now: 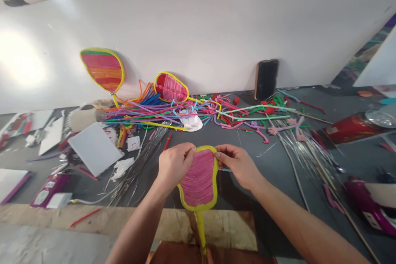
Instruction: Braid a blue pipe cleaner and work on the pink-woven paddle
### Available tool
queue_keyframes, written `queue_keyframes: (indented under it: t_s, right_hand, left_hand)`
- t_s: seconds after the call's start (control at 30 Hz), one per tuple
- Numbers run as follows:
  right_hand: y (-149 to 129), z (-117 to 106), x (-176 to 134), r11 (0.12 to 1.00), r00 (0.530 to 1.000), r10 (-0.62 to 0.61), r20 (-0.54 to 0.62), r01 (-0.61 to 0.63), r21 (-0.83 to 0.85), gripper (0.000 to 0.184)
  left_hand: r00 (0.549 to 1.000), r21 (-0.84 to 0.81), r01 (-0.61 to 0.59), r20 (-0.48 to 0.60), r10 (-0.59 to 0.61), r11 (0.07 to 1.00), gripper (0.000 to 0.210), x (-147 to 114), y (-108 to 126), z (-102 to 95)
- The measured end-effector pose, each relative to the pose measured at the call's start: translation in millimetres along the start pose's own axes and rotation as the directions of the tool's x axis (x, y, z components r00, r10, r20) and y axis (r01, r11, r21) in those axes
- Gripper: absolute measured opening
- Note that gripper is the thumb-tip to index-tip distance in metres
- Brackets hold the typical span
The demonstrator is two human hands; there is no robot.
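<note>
A pink pipe-cleaner petal with a fuzzy yellow rim and a yellow stem stands upright before me, its stem pointing down towards my lap. My left hand is closed on the upper left of its rim, fingers curled. On the upper right edge, my right hand pinches the yellow border between thumb and fingers. Two similar yellow-rimmed pieces are behind it: a striped orange and pink one leaning on the white board, and a red and pink one lying on the pile.
Coloured pipe cleaners are heaped along the board. A phone leans there. Thin wires and a white card lie left. At right are a red can and a purple device.
</note>
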State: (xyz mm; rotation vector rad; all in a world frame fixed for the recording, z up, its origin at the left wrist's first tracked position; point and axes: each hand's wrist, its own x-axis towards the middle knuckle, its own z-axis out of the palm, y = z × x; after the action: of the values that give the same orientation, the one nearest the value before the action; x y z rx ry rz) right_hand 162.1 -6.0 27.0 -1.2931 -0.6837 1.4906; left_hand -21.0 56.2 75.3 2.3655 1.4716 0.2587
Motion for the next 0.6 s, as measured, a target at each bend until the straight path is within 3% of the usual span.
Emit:
queue_keyframes:
  t_s: [0.2,0.37,0.6]
  right_hand:
    - [3.9,-7.4,-11.0,0.99,0.976,0.14,0.167,-0.133,-0.048,0.033]
    - [6.5,-6.6,-16.0,0.98,0.977,0.173,0.122,-0.159,-0.116,0.036]
    - [17.8,0.3,-16.0,0.976,0.974,0.214,0.078,-0.217,0.036,0.038]
  left_hand:
    - [0.999,-0.048,0.033,0.019,-0.032,0.998,0.023,-6.2,-6.4,-1.3]
    - [1.0,-0.042,0.026,0.013,-0.025,0.999,0.024,-6.6,-6.1,-1.9]
    - [1.0,-0.034,0.027,-0.013,-0.028,0.999,0.024,-8.9,-4.0,-1.2]
